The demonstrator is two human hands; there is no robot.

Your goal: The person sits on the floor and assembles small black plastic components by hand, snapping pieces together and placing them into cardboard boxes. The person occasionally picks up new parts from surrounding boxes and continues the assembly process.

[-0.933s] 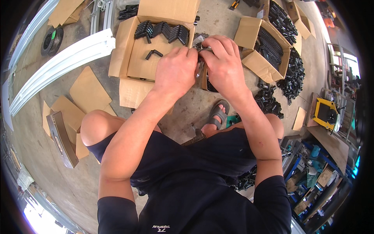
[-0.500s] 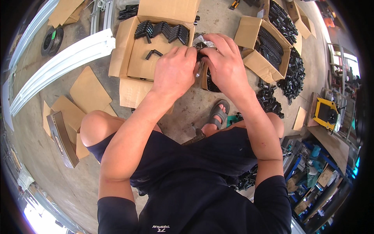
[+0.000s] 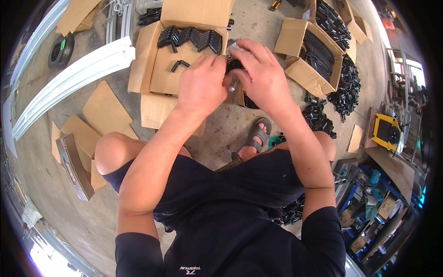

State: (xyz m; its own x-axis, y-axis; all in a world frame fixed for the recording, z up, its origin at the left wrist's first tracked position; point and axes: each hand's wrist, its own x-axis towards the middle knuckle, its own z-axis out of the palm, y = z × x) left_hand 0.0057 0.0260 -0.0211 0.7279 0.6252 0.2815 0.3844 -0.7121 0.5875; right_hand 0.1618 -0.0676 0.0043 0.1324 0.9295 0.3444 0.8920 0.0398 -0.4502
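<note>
Now that the left hand (image 3: 201,85) and right hand (image 3: 266,76) sit slightly farther apart at twelve o'clock, more of the black piece (image 3: 234,66) between them shows, suggesting handling continues. The left fingers look clamped on it; the right fingers' grip I cannot tell. Beyond stand an open carton (image 3: 142,60) at eleven and a packed carton (image 3: 290,38) at one.

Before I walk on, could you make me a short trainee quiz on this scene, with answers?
1. Multiple choice: what colour is the small part between the left hand and the right hand? A red, B black, C yellow.
2. True or false: the lone bent piece lies apart from the row of black pieces in the open box.
3. Fill in: the coil lies to the ____ of that box.

Key: 1 B; 2 true; 3 left.
</note>
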